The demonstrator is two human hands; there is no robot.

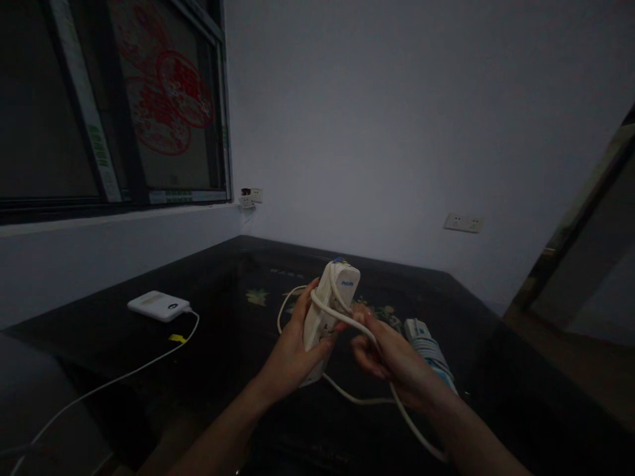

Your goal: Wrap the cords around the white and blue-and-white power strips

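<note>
A white power strip [317, 324] with a blue brand label is held tilted above the dark table, its labelled end pointing away from me. My left hand [297, 330] wraps round its left side, thumb across the front. The strip's white cord [342, 318] loops over its upper part. My right hand [381, 350] pinches this cord just right of the strip, fingers curled. From there the cord hangs below my right hand, and another stretch curves beneath the strip. Beyond my right wrist lies a second power strip [429, 350] with grey cord wound round it, partly hidden.
On the left of the black table [223, 277] lies a white power bank [159, 305], its white cable [129, 375] running off the near left edge. A yellow tag [177, 338] is beside it. Wall sockets [464, 223] sit behind the table; a window [169, 112] is at left.
</note>
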